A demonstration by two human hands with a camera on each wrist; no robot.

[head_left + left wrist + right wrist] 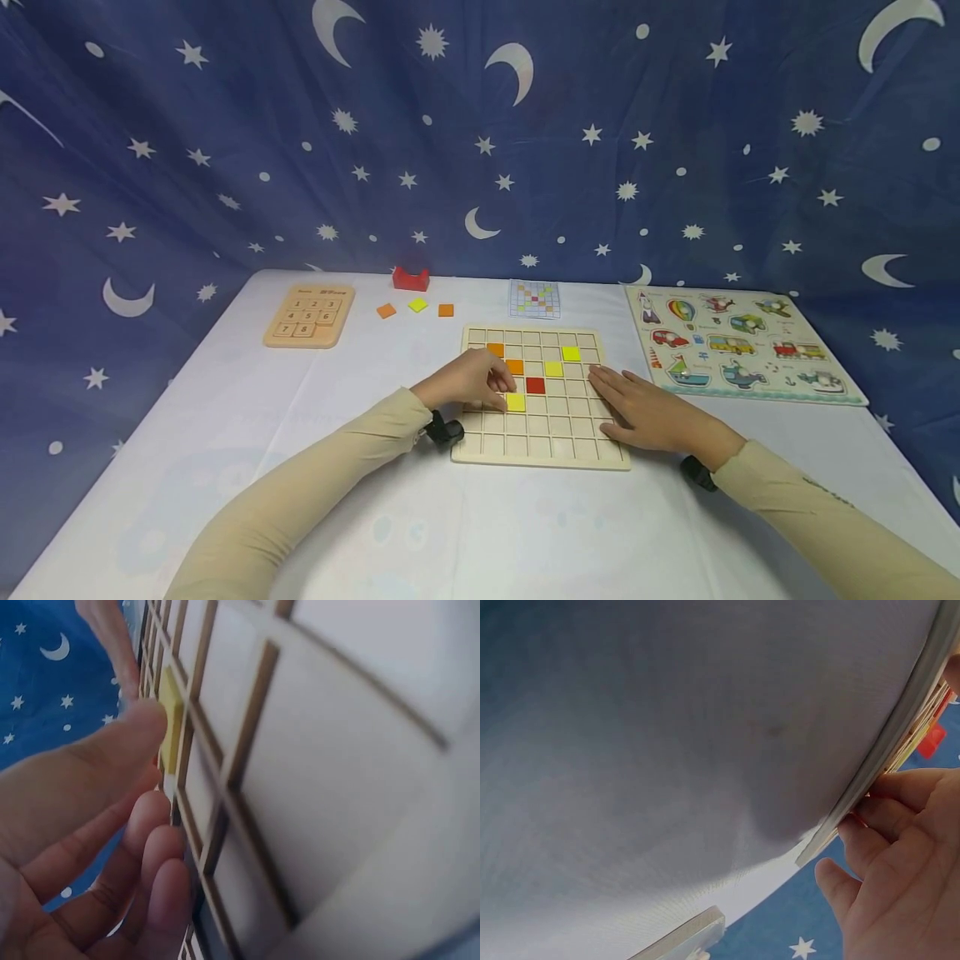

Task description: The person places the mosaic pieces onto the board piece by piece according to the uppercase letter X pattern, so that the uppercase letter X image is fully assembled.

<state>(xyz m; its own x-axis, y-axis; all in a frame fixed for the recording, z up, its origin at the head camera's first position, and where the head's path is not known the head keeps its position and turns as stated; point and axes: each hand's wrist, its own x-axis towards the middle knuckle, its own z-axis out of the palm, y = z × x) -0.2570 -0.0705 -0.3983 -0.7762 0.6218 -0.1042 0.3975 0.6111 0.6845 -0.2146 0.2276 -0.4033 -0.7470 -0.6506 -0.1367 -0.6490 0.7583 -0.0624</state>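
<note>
Grips loosely parted and empty, the left hand (474, 377) adjoins a square yellow tile (517, 402), the right hand (651, 411) a pale wooden grid board (540, 425).

Number puzzle (309, 317), vehicle puzzle board (762, 360), starry curtain (450, 100)

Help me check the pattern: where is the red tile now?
In the head view, the red tile lies near the middle of the grid board, just right of the left hand.
</note>
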